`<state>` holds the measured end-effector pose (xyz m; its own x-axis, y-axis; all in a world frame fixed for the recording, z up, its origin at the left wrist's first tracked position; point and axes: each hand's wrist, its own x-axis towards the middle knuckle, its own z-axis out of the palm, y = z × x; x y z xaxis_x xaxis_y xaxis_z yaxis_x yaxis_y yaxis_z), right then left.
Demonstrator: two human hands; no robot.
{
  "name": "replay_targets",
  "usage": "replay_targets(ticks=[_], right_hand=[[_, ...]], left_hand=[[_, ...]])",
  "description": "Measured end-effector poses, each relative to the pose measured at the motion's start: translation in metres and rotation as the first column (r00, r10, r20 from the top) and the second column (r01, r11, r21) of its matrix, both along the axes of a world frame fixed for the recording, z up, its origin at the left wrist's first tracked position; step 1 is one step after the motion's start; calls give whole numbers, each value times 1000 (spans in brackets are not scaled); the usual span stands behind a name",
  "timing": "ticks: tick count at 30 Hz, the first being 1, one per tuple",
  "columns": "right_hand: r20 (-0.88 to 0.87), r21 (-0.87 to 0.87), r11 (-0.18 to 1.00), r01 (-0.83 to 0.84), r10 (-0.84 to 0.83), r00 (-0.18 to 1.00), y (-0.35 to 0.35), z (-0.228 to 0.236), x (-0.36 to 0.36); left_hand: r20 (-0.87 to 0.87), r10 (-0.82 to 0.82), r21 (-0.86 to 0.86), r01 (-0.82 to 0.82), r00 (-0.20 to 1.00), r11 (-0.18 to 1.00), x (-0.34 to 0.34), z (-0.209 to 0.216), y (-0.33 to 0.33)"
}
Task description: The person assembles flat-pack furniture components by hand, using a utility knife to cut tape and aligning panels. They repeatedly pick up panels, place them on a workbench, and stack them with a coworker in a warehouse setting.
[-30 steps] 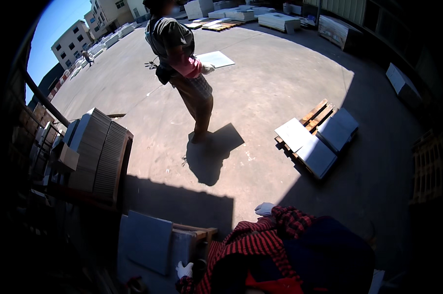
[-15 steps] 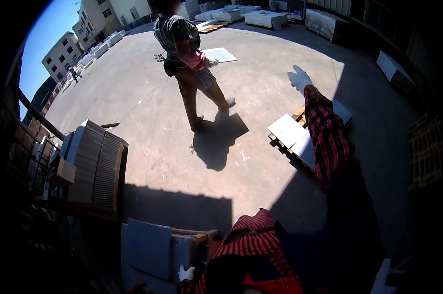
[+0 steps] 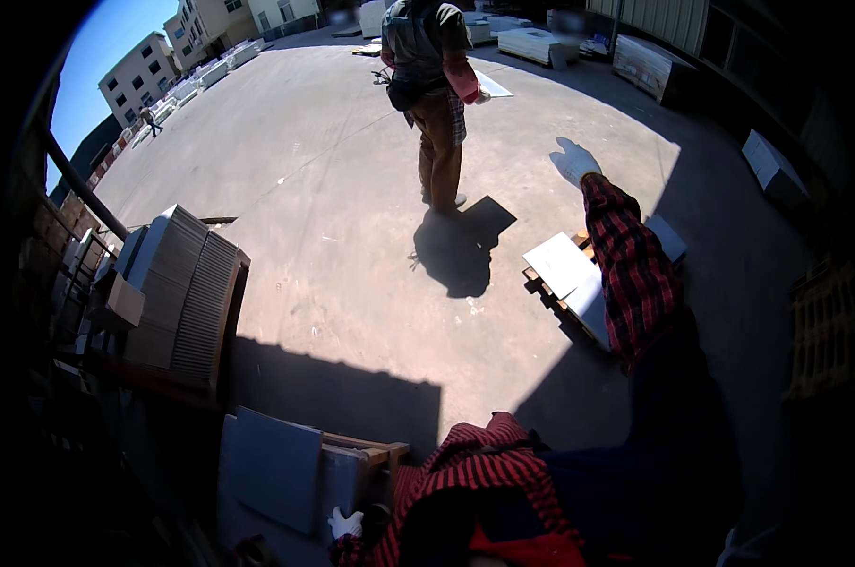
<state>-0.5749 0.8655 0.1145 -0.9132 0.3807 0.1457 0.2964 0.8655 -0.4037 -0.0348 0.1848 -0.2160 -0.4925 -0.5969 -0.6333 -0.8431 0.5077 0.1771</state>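
My right hand (image 3: 575,163), in a white glove, is held out at arm's length over the yard. Its fingers are apart and nothing is in it. Low in the head view, my left hand (image 3: 344,523), also white-gloved, is at the edge of a stack of grey slabs (image 3: 340,482), thumb and fingers apart. One flat grey slab (image 3: 278,468) lies against that stack, beside the left hand. Beyond my outstretched arm a co-worker (image 3: 429,94) stands with their back to me. A thin white panel (image 3: 494,84) is at the co-worker's gloved hand.
Below my right forearm lie white slabs (image 3: 560,265) on a wooden pallet (image 3: 544,291). Upright slabs (image 3: 177,293) stand packed in a rack at left. A boxy stack (image 3: 772,168) sits at the far right, with a pallet (image 3: 821,331) nearer. Slab stacks (image 3: 531,44) line the back.
The co-worker has walked farther off with the panel and turned their back more to me. My right arm stays stretched out, and my left hand remains at the slabs.
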Motion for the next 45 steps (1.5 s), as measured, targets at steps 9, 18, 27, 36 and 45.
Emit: replay_targets(ticks=[9, 18, 27, 36, 45], right_hand=[[640, -435, 688, -581, 690, 338, -212, -381, 316], [522, -407, 867, -286, 478, 706, -149, -363, 243], [759, -407, 803, -436, 562, 328, -181, -391, 308], [569, -494, 670, -554, 731, 377, -241, -378, 348], [755, -465, 852, -241, 524, 394, -207, -389, 374]], left_hand=[[-44, 14, 30, -12, 999, 999, -11, -3, 1], [-73, 58, 5, -58, 996, 998, -4, 9, 13], [-59, 9, 2, -9, 998, 1000, -5, 9, 11], [51, -117, 57, 114, 992, 992, 5, -14, -15], [104, -186, 51, 182, 977, 982, 20, -42, -36]])
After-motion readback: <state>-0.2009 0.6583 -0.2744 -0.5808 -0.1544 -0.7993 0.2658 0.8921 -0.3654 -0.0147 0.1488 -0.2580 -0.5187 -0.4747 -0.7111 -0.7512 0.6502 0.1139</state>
